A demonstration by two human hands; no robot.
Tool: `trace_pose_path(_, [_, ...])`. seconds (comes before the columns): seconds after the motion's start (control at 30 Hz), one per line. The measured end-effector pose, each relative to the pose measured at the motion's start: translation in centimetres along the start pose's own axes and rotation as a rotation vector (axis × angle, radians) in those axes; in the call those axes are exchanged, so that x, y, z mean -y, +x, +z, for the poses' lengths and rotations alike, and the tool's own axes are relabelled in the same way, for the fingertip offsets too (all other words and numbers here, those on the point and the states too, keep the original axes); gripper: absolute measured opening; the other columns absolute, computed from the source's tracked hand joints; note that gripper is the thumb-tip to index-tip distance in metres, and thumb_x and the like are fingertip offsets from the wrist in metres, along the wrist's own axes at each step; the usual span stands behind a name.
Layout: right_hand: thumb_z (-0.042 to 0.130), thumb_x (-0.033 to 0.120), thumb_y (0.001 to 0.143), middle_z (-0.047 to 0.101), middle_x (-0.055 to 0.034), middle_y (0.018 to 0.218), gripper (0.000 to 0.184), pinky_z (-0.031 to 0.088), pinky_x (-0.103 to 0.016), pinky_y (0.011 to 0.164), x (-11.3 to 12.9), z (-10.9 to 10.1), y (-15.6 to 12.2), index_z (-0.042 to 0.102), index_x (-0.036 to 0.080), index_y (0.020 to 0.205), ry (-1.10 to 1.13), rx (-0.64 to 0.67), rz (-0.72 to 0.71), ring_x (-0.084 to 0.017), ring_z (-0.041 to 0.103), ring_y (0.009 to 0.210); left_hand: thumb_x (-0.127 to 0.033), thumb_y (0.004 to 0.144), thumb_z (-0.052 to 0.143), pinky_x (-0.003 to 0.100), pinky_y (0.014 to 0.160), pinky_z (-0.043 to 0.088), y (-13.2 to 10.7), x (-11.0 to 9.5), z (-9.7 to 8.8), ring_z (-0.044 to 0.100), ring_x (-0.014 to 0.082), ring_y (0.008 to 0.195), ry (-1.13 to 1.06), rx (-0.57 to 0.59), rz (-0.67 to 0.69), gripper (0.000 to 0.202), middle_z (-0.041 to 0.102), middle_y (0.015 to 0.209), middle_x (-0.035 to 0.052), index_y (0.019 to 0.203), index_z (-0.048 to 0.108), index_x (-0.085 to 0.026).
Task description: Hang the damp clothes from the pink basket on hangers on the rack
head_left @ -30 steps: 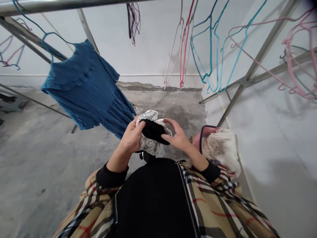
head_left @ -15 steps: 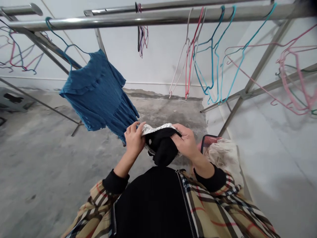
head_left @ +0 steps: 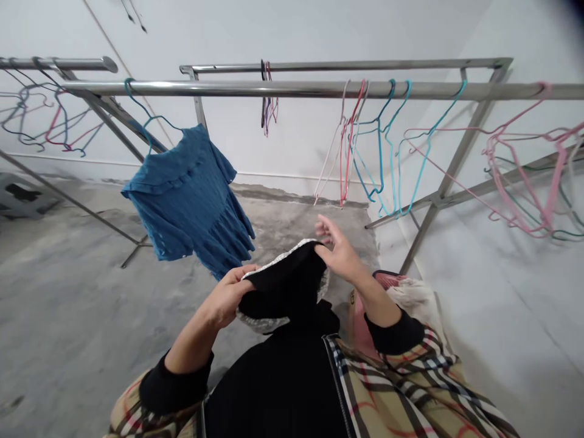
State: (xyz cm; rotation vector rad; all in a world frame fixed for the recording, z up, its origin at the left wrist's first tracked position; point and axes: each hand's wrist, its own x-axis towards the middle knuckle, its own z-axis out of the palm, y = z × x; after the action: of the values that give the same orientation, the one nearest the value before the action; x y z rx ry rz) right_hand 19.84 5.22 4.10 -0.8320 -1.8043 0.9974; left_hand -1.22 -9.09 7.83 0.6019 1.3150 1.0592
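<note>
I hold a small black garment with a white lace edge stretched between both hands in front of my chest. My left hand pinches its left end. My right hand pinches the right end, higher up, with the other fingers spread. A steel rail runs across above the hands. Just past my right hand, pink and teal empty wire hangers hang from the rail. A blue dress hangs on a hanger to the left.
A pink basket with pale laundry stands by my right hip. More pink hangers hang at far right, others on a second rail at far left. Rack legs slant down to the concrete floor.
The view has tilted up to show the rails. My hands have moved apart and spread the black garment open; the right hand rose toward the hangers.
</note>
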Motion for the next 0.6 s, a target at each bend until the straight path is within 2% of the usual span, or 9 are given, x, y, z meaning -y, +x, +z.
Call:
trace_pose_path(0.07, [0.059, 0.028, 0.078, 0.05, -0.0131, 0.139, 0.066, 0.046, -0.04, 0.097, 0.3, 0.4, 1.3, 0.04, 0.022, 0.141, -0.002, -0.08, -0.102, -0.024, 0.052, 0.122, -0.024, 0.054, 0.074, 0.017, 0.044, 0.036, -0.4, -0.1, -0.2, 0.051, 0.0092, 0.044, 0.008, -0.006, -0.013, 0.023, 0.061, 0.054, -0.0022, 0.074, 0.07, -0.015])
trace_pose_path(0.13, [0.059, 0.033, 0.081, 0.04, -0.0139, 0.147, 0.068, 0.041, -0.043, 0.105, 0.7, 0.7, 3.5, 0.035, 0.022, 0.144, -0.009, -0.17, -0.145, -0.026, 0.042, 0.134, -0.021, 0.053, 0.07, 0.017, 0.043, 0.034, -0.5, 0.1, -0.3, 0.05, 0.0085, 0.043, 0.015, -0.023, -0.016, 0.019, 0.06, 0.052, -0.0026, 0.072, 0.069, -0.015])
trace_pose_path(0.2, [0.062, 0.04, 0.081, 0.036, -0.0153, 0.149, 0.071, 0.038, -0.047, 0.108, 0.8, 0.9, 6.5, 0.033, 0.021, 0.144, -0.004, -0.269, -0.103, -0.028, 0.037, 0.137, -0.019, 0.052, 0.067, 0.017, 0.042, 0.032, -0.4, 0.5, -0.4, 0.048, 0.0081, 0.042, 0.014, -0.033, -0.02, 0.017, 0.058, 0.051, -0.0031, 0.069, 0.068, -0.015])
trace_pose_path(0.27, [0.067, 0.04, 0.077, 0.037, -0.0172, 0.147, 0.075, 0.039, -0.047, 0.108, 0.9, 1.2, 9.9, 0.034, 0.019, 0.142, 0.045, -0.362, -0.005, -0.029, 0.039, 0.136, -0.018, 0.05, 0.063, 0.017, 0.041, 0.031, -0.4, 0.7, -0.4, 0.046, 0.0078, 0.041, 0.01, -0.024, -0.033, 0.015, 0.056, 0.049, -0.0038, 0.065, 0.066, -0.015])
trace_pose_path(0.33, [0.069, 0.035, 0.075, 0.051, -0.0169, 0.133, 0.076, 0.048, -0.042, 0.097, 1.0, 1.4, 12.7, 0.034, 0.016, 0.14, 0.144, -0.409, 0.115, -0.026, 0.052, 0.123, -0.017, 0.049, 0.061, 0.016, 0.04, 0.03, -0.5, 0.8, -0.6, 0.044, 0.0072, 0.04, 0.007, -0.03, -0.031, 0.013, 0.053, 0.047, -0.0047, 0.062, 0.064, -0.015])
trace_pose_path(0.4, [0.064, 0.034, 0.078, 0.063, -0.0085, 0.101, 0.069, 0.054, -0.031, 0.073, 1.3, 1.7, 14.5, 0.036, 0.016, 0.138, 0.265, -0.383, 0.201, -0.019, 0.064, 0.091, -0.017, 0.048, 0.06, 0.016, 0.041, 0.03, -0.7, 0.8, -0.8, 0.044, 0.0071, 0.041, -0.004, -0.07, -0.009, 0.014, 0.053, 0.048, -0.0053, 0.062, 0.063, -0.016])
trace_pose_path(0.43, [0.061, 0.036, 0.081, 0.061, -0.002, 0.083, 0.062, 0.051, -0.026, 0.06, 1.7, 1.7, 15.0, 0.039, 0.016, 0.135, 0.322, -0.357, 0.213, -0.014, 0.062, 0.072, -0.017, 0.048, 0.059, 0.016, 0.041, 0.03, -0.9, 0.8, -1.0, 0.045, 0.0073, 0.042, -0.009, -0.095, 0.002, 0.016, 0.053, 0.048, -0.0054, 0.063, 0.063, -0.016])
trace_pose_path(0.5, [0.054, 0.039, 0.086, 0.047, 0.0069, 0.062, 0.044, 0.038, -0.02, 0.043, 2.4, 1.8, 15.4, 0.047, 0.019, 0.125, 0.405, -0.31, 0.175, -0.008, 0.046, 0.047, -0.017, 0.048, 0.059, 0.017, 0.043, 0.032, -1.0, 0.8, -1.4, 0.048, 0.0085, 0.044, -0.015, -0.145, 0.016, 0.02, 0.056, 0.051, -0.0049, 0.067, 0.065, -0.016])
trace_pose_path(0.6, [0.053, 0.043, 0.089, 0.037, 0.0092, 0.057, 0.031, 0.026, -0.018, 0.037, 3.7, 1.5, 15.0, 0.054, 0.022, 0.111, 0.453, -0.275, 0.074, -0.005, 0.029, 0.04, -0.017, 0.048, 0.059, 0.018, 0.045, 0.036, -1.0, 0.9, -2.2, 0.052, 0.0105, 0.047, -0.035, -0.186, 0.03, 0.021, 0.06, 0.054, -0.0033, 0.068, 0.066, -0.016])
